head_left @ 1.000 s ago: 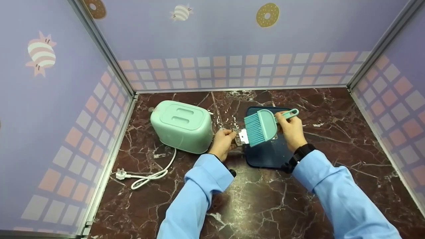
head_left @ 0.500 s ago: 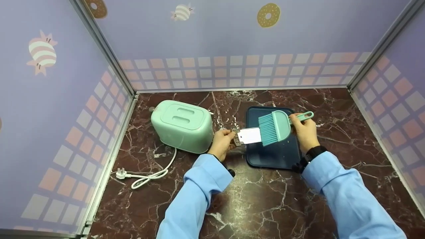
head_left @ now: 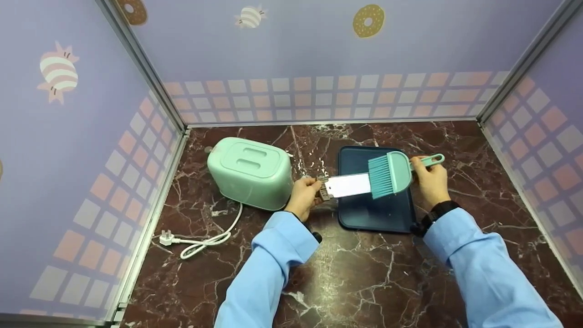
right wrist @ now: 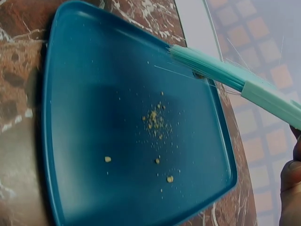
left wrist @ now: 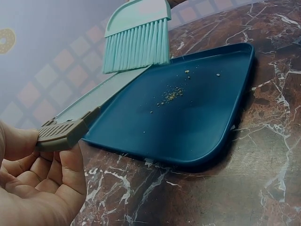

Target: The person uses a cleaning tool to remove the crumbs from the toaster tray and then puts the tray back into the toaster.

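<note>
My left hand [head_left: 304,197] pinches the brown end grip [left wrist: 63,135] of a toaster's crumb tray [head_left: 348,185], thumb on top and fingers below. Its flat, shiny plate reaches out over the dark blue tray [head_left: 378,218]. In my right hand [head_left: 430,180] is the handle of a small mint-green brush [head_left: 391,175]. The brush's bristles lie over the far end of the crumb tray. Tan crumbs [right wrist: 155,122] lie scattered on the blue tray, most of them in a loose cluster, as both wrist views show.
A mint-green toaster [head_left: 249,175] stands left of my left hand, its white cord and plug [head_left: 166,238] on the marbled surface. White specks [head_left: 321,166] mark the surface behind my left hand. Patterned panels [head_left: 319,59] enclose the back and sides.
The brush in my right hand has moved to the right along the crumb tray, uncovering more of its plate. My left hand has stayed almost in place.
</note>
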The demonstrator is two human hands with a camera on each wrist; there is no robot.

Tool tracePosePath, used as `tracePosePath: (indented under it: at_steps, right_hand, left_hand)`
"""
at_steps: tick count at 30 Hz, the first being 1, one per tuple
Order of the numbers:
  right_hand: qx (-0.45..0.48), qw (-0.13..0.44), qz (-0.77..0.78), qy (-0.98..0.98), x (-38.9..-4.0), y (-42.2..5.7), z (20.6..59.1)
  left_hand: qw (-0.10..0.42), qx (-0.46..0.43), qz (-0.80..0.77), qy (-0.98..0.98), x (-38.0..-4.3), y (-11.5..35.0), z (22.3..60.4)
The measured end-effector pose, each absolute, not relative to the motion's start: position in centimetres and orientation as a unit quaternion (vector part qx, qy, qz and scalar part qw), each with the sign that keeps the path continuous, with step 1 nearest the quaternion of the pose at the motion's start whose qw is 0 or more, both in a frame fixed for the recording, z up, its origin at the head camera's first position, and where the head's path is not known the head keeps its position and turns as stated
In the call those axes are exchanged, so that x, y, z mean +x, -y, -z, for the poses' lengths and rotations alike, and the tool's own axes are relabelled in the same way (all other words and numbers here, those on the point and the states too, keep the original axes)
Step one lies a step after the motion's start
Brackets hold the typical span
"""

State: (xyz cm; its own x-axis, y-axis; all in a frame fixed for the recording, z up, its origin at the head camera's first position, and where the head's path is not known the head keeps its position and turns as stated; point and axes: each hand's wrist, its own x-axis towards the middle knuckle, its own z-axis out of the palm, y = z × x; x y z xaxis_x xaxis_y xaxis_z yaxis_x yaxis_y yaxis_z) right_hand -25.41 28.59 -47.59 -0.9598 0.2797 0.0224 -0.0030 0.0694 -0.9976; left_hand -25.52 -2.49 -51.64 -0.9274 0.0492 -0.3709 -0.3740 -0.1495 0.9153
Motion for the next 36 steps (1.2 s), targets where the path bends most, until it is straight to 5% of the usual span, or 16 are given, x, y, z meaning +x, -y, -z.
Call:
tracePosePath:
  at_steps: [36]
  right_hand:
    - [-0.145, 0.127, -0.754, 0.628, -25.6, -30.2, 47.2]
  left_hand:
    - [0.132, -0.126, -0.744, -0.643, -25.4, 3.0, 51.8]
